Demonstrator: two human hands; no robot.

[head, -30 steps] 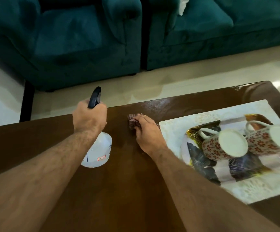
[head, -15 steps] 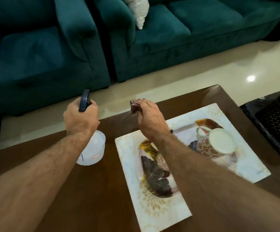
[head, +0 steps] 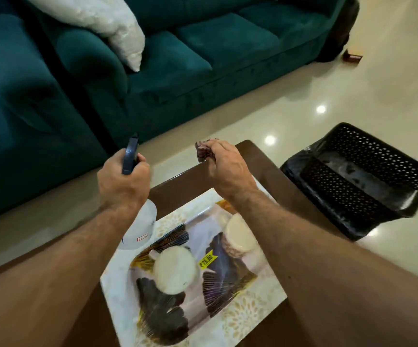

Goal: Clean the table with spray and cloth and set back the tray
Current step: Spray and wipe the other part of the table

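Head view, single frame. Cloth (head: 203, 152): small dark wad, pinched in the fingers of the right hand (head: 225, 169), raised above the far edge of the table (head: 273, 176); not touching the wood. Spray bottle (head: 140, 229): clear body, dark trigger head, left hand (head: 124, 182) wrapped round its neck; whether the base rests on the table cannot be told. Tray (head: 253, 311): pale, leaf pattern, lies on the table under both forearms, carrying two patterned cups (head: 175, 269), one partly hidden by the right arm.

Judgement: wiping step in hand, paused with cloth lifted. Tray occupies much of the visible top, so the next move likely calls for freeing a hand and shifting the tray, cups steady, to reach the wood beneath.

Surroundings: teal sofa (head: 202, 58), white cushion (head: 107, 23), black perforated basket (head: 363, 181) on the floor beside the table.
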